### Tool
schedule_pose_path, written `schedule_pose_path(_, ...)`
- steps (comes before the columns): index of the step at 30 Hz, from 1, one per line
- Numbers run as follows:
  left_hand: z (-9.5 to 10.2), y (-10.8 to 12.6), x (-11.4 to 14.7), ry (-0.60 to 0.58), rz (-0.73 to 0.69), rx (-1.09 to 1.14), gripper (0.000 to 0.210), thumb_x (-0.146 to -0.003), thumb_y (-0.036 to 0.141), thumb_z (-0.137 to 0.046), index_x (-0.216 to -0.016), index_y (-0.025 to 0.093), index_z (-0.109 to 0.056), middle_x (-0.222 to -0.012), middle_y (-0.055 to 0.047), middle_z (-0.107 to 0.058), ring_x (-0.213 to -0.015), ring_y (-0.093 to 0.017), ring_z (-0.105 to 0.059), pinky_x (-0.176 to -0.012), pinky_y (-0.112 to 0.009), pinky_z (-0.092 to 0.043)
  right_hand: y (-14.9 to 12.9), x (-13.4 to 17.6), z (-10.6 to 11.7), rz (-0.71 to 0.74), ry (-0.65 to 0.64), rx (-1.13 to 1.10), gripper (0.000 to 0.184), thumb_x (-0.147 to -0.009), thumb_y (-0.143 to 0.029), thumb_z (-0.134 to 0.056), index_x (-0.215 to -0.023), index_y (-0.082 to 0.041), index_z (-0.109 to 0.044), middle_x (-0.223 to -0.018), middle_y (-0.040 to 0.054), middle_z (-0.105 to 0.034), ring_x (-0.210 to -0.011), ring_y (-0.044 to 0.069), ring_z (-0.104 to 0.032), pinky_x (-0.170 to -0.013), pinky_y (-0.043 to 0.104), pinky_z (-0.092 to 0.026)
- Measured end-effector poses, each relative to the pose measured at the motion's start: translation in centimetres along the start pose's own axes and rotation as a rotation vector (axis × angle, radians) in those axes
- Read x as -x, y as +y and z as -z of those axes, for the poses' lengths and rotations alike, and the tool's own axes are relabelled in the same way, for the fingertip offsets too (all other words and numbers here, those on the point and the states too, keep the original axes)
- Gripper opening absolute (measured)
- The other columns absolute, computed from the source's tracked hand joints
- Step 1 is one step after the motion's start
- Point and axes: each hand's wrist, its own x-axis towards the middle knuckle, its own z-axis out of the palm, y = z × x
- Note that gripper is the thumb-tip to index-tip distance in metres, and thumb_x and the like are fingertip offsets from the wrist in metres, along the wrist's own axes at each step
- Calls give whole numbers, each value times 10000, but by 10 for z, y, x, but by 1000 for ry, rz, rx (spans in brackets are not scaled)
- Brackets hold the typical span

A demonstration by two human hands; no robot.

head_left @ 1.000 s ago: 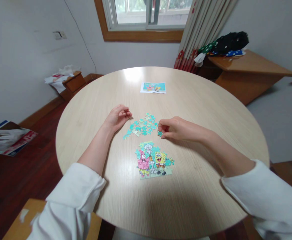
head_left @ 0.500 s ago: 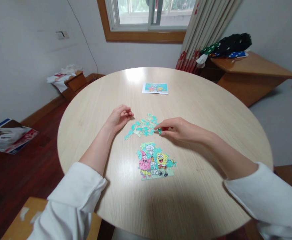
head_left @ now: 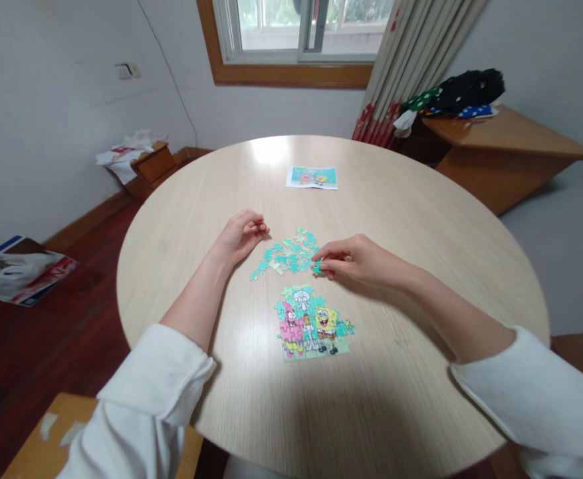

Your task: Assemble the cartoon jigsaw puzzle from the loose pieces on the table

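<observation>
Fingers (head_left: 335, 247) of the right hand (head_left: 358, 258), as I watch remotely, pinch narrowly; the left hand (head_left: 241, 236) curls loosely, its grip unclear to me. The round table (head_left: 411, 199) spreads beneath the partly built puzzle (head_left: 314, 324); well beyond that puzzle I see the picture sheet (head_left: 312, 177), just beyond it loose pieces (head_left: 298, 261) and the pinched teal piece (head_left: 316, 268).

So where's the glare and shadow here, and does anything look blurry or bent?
In the head view, white glare washes the far edge of the round, pale wood-grain table; same view, a soft shadow darkens its near side; same view, the angular brown wooden desk looks stretched, and the small, loose turquoise puzzle pieces look slightly soft.
</observation>
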Motion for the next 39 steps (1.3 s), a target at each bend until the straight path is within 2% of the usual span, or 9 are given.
schedule_pose_path(11,0,0,-1,-3,6,0,182,-569,129,-674,-578,170,-497,-639,8,-524,-580,-91,-487,-710,-308,-461,-8,2,3,5,-33,68,257,-840,-361,-560,-860,-144,-695,-709,61,-678,-654,137,-586,-631,281,-443)
schedule_pose_path(22,0,-1,0,-5,-2,2,189,-567,136,-684,-578,167,-498,-645,9,-526,-581,-90,-490,-708,-304,-462,-8,2,4,10,-139,70,226,-828,-344,-558,-794,-164,-690,-740,55,-685,-705,155,-598,-674,297,-456)
schedule_pose_path(26,1,-1,-1,-4,-12,-1,195,-570,134,-689,-580,171,-497,-644,10,-526,-579,-93,-492,-707,-310,-466,-5,2,3,25,-159,81,202,-844,-326,-547,-852,-170,-676,-757,47,-676,-711,149,-597,-671,284,-454)
schedule_pose_path(30,1,-2,-2,-5,-5,13,175,-577,126,-682,-576,168,-512,-639,5,-532,-581,-98,-494,-698,-309,-466,-3,1,2,31,-151,142,183,-850,-295,-542,-927,-164,-643,-699,16,-625,-629,122,-538,-602,252,-410)
schedule_pose_path(39,1,-1,-1,-5,4,7,172,-578,134,-678,-583,170,-510,-644,4,-527,-590,-98,-491,-720,-316,-462,-3,0,0,48,-146,224,62,-836,-242,-535,-876,-194,-533,-652,-13,-575,-587,121,-495,-580,250,-378)
